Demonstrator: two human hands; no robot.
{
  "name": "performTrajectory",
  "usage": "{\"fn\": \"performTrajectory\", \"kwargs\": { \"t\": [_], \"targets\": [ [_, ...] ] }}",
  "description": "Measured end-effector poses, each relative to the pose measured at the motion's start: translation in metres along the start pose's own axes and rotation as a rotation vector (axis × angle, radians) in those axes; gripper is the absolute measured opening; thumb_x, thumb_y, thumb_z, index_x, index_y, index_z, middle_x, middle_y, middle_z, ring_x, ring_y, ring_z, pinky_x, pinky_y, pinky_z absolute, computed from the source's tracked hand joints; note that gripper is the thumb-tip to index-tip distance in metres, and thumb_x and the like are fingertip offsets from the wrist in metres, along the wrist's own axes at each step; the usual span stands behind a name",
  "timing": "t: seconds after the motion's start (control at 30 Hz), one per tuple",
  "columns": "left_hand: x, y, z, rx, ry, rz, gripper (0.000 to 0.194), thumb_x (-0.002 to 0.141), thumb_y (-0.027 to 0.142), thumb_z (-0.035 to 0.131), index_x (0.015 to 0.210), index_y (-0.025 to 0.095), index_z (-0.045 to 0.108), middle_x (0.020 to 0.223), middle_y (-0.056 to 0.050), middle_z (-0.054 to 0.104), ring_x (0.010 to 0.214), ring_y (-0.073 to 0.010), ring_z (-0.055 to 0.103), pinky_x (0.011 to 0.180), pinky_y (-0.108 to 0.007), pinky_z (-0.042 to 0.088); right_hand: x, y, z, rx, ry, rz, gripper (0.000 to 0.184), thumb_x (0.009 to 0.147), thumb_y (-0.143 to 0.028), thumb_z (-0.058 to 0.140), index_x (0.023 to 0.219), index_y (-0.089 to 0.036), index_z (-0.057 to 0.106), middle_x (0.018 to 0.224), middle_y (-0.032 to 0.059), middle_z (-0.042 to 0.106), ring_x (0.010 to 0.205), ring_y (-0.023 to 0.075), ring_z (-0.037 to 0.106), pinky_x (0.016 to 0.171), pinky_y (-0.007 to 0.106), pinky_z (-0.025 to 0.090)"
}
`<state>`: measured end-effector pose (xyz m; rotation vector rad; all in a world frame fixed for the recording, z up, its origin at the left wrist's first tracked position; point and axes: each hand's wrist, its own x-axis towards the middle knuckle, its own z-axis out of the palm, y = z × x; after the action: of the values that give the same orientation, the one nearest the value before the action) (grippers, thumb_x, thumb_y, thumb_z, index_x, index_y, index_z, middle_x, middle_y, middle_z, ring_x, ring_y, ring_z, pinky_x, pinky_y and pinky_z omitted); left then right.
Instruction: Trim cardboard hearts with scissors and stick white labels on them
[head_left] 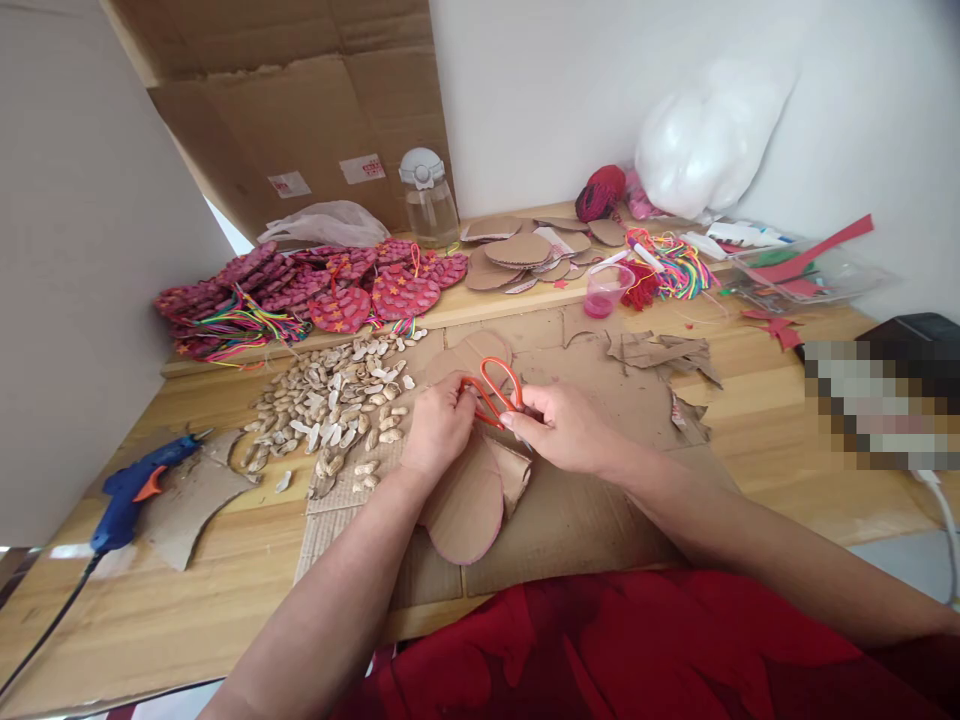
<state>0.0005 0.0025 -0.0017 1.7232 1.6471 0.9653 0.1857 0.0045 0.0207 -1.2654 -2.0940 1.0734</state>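
A pair of orange-handled scissors is held between my two hands over the cardboard, handle loops pointing away from me. My left hand is closed, its fingertips at the left handle loop. My right hand pinches the scissors near the base of the handles; the blades are mostly hidden under it. Below my hands lies a rounded cardboard cutout with a pink outline, and a bent cardboard strip sticks out beside it. Another pink-outlined rounded shape shows just beyond the scissors.
Peanut shells spread left of my hands; a blue glue gun lies farther left. Behind are decorated pink pieces, a bottle, cardboard ovals, a plastic cup and colourful cords. Cardboard scraps lie right.
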Motion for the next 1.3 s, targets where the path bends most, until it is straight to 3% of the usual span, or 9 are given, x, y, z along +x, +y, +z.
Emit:
{"fn": "performTrajectory", "kwargs": {
  "t": [0.13, 0.3, 0.43, 0.5, 0.57, 0.63, 0.77, 0.9, 1.3],
  "targets": [
    [-0.001, 0.002, -0.002, 0.245, -0.001, 0.143, 0.036, 0.083, 0.006, 0.044, 0.102, 0.022, 0.071, 0.076, -0.002, 0.070, 0.070, -0.0181, 0.065, 0.071, -0.027, 0.046, 0.001, -0.002, -0.007, 0.060, -0.063, 0.039, 0.024, 0.087, -0.031, 0.055, 0.067, -0.019, 0.052, 0.056, -0.0055, 0.044, 0.052, 0.0090, 0.038, 0.052, 0.025, 0.026],
    [0.001, -0.001, -0.004, 0.415, -0.032, 0.297, 0.031, 0.085, 0.004, 0.045, 0.095, 0.017, 0.071, 0.076, -0.008, 0.068, 0.073, -0.0221, 0.063, 0.071, -0.031, 0.047, 0.002, 0.006, -0.008, 0.138, -0.139, 0.042, 0.026, 0.086, -0.036, 0.055, 0.068, -0.018, 0.052, 0.061, -0.0036, 0.047, 0.057, 0.0102, 0.041, 0.054, 0.024, 0.028],
    [0.000, -0.002, -0.007, 0.413, -0.085, 0.462, 0.030, 0.089, 0.007, 0.047, 0.099, 0.020, 0.072, 0.099, -0.009, 0.072, 0.095, -0.0215, 0.064, 0.086, -0.032, 0.048, 0.004, 0.010, -0.008, 0.231, -0.171, 0.019, 0.024, 0.086, -0.036, 0.056, 0.070, -0.018, 0.054, 0.062, -0.0036, 0.049, 0.057, 0.0100, 0.042, 0.054, 0.024, 0.030],
    [0.000, -0.003, -0.008, 0.287, -0.007, 0.509, 0.033, 0.090, 0.009, 0.048, 0.110, 0.023, 0.071, 0.111, -0.007, 0.071, 0.104, -0.0204, 0.063, 0.094, -0.034, 0.048, 0.006, 0.009, -0.008, 0.301, -0.140, 0.059, 0.023, 0.086, -0.037, 0.057, 0.073, -0.018, 0.056, 0.061, -0.0037, 0.050, 0.055, 0.0099, 0.043, 0.053, 0.024, 0.031],
    [0.002, -0.004, -0.008, -0.004, 0.133, 0.428, 0.040, 0.089, 0.013, 0.055, 0.126, 0.024, 0.064, 0.122, -0.008, 0.068, 0.109, -0.0203, 0.061, 0.096, -0.036, 0.048, 0.007, 0.009, -0.008, 0.357, -0.065, 0.095, 0.021, 0.086, -0.036, 0.057, 0.076, -0.018, 0.057, 0.063, -0.0025, 0.055, 0.055, 0.0103, 0.046, 0.054, 0.024, 0.035],
    [0.003, -0.003, -0.007, -0.402, 0.160, 0.208, 0.054, 0.083, 0.020, 0.065, 0.136, 0.025, 0.055, 0.123, -0.008, 0.066, 0.106, -0.0192, 0.063, 0.088, -0.033, 0.052, 0.007, 0.007, -0.007, 0.357, 0.038, 0.085, 0.020, 0.086, -0.035, 0.057, 0.079, -0.017, 0.059, 0.065, -0.0015, 0.057, 0.056, 0.0105, 0.047, 0.055, 0.024, 0.036],
    [0.000, 0.005, 0.001, -0.840, -0.107, -0.215, 0.040, 0.075, 0.034, 0.075, 0.110, 0.015, 0.067, 0.089, -0.006, 0.069, 0.068, -0.0114, 0.061, 0.056, -0.021, 0.046, 0.001, 0.005, -0.005, 0.146, 0.192, -0.067, 0.022, 0.089, -0.035, 0.056, 0.082, -0.016, 0.065, 0.061, -0.0024, 0.054, 0.053, 0.0097, 0.042, 0.052, 0.024, 0.030],
    [-0.004, 0.012, 0.010, -0.824, -0.122, -0.271, 0.029, 0.074, 0.040, 0.071, 0.083, 0.013, 0.068, 0.069, -0.004, 0.066, 0.058, -0.0109, 0.059, 0.057, -0.022, 0.050, -0.005, 0.003, 0.000, -0.024, 0.202, -0.187, 0.023, 0.094, -0.031, 0.051, 0.082, -0.016, 0.064, 0.064, -0.0005, 0.058, 0.056, 0.0105, 0.047, 0.055, 0.024, 0.031],
    [0.003, -0.003, 0.007, -0.413, -0.040, -0.223, 0.016, 0.080, 0.029, 0.056, 0.079, 0.017, 0.066, 0.068, -0.002, 0.069, 0.056, -0.0147, 0.064, 0.057, -0.026, 0.054, -0.007, -0.002, 0.001, -0.159, 0.131, -0.155, 0.021, 0.091, -0.027, 0.053, 0.071, -0.019, 0.052, 0.055, -0.0045, 0.047, 0.049, 0.0088, 0.039, 0.052, 0.025, 0.025]
  ]
}}
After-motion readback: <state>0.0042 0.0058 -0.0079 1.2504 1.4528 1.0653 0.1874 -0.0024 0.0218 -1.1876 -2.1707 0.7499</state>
